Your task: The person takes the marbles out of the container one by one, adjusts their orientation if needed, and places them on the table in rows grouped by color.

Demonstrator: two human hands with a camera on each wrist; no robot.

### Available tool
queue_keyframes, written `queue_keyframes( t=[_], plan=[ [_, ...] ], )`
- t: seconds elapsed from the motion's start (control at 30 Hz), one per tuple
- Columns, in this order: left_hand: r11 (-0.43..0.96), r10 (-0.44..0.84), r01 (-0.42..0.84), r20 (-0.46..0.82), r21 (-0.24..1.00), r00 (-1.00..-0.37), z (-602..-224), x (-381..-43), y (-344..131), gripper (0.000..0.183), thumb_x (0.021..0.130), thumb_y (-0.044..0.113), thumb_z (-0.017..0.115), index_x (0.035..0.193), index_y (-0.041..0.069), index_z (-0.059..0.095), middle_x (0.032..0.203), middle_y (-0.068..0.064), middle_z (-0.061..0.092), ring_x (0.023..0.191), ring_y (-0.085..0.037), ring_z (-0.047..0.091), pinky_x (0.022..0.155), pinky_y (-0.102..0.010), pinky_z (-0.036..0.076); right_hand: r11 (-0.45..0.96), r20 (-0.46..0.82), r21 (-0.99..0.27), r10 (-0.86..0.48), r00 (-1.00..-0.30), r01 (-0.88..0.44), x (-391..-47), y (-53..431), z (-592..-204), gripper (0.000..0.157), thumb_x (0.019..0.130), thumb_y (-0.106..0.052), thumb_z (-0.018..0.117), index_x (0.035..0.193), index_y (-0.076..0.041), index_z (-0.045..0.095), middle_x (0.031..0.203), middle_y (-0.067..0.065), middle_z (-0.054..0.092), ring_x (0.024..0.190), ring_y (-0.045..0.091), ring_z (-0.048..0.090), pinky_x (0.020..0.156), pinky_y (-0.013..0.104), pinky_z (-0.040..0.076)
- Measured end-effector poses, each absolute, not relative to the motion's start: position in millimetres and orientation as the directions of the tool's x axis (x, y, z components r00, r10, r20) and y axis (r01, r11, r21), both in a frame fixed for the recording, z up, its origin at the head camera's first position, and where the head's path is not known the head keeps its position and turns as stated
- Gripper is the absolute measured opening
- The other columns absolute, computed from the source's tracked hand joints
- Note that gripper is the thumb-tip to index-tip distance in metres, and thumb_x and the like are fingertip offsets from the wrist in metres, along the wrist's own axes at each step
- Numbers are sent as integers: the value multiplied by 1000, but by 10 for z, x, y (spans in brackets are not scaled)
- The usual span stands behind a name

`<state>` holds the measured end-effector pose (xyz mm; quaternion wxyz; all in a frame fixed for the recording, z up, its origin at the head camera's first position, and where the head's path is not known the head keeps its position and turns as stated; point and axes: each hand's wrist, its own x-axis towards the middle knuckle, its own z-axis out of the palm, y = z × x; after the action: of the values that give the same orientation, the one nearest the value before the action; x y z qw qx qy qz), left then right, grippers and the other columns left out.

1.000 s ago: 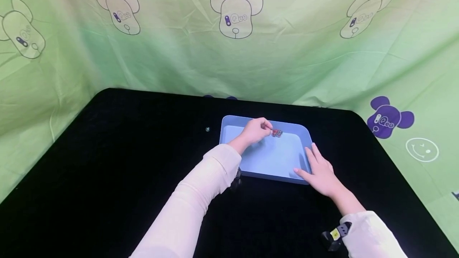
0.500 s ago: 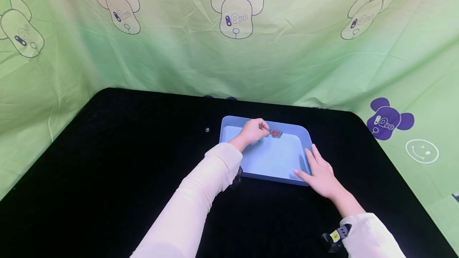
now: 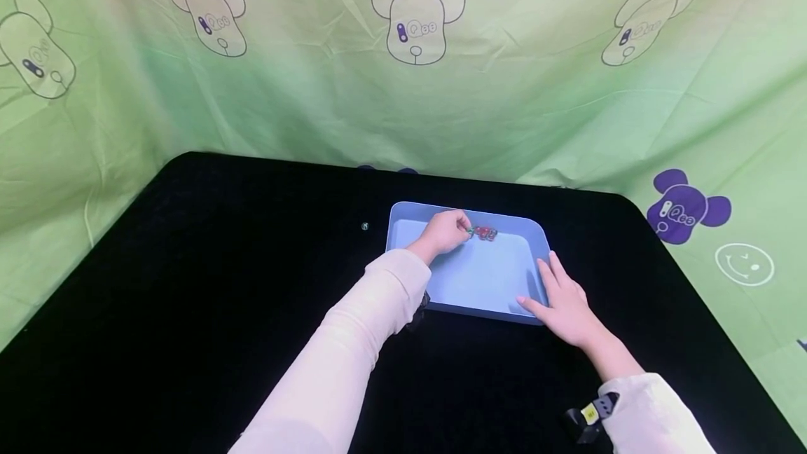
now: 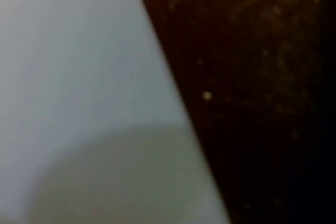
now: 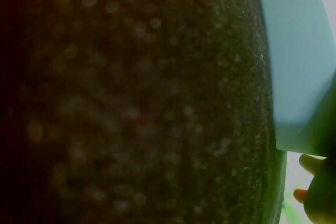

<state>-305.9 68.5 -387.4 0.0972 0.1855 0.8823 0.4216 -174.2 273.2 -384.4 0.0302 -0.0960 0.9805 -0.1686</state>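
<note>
My left hand (image 3: 444,231) reaches into a light blue tray (image 3: 492,279), thumb and fingertips pinching a small, shiny greenish piece (image 3: 470,231), perhaps a glass bead. It is held close to the tray's far side, at the left end of a short row of small, clear reddish pieces (image 3: 485,232). Across the tray's right front corner lies my right hand (image 3: 565,307), fingers extended along the outer wall and thumb over the rim. The right wrist view shows the tray wall (image 5: 299,51) and two fingertips (image 5: 308,163) beside it. In the left wrist view, the pinching fingers are out of frame.
One small round shiny piece (image 3: 365,227) lies on the black table (image 3: 221,286), left of the tray. A green printed cloth (image 3: 302,90) hangs behind and along both sides. A dark wrist device (image 3: 589,415) sits at the right cuff.
My left fingertips have shifted slightly left along the row, and more of the red pieces and a greenish one now show beside them. The right hand keeps its place on the tray.
</note>
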Motion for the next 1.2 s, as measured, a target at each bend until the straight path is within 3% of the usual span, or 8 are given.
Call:
queue_keyframes(
  t=[1.2],
  plan=[
    [709, 418, 303, -32, 637, -908, -3970, -3108, 762, 18, 81, 19, 57, 99, 21, 58, 83, 10, 55, 75, -4, 48, 67, -19, 37, 926, -39, -340, -187, -982, -163, -1763, 2726, -3863, 78, 84, -42, 47, 132, 10, 14, 137, 30, -1, 120, 49, 10, 87, 63, 11]
  ],
)
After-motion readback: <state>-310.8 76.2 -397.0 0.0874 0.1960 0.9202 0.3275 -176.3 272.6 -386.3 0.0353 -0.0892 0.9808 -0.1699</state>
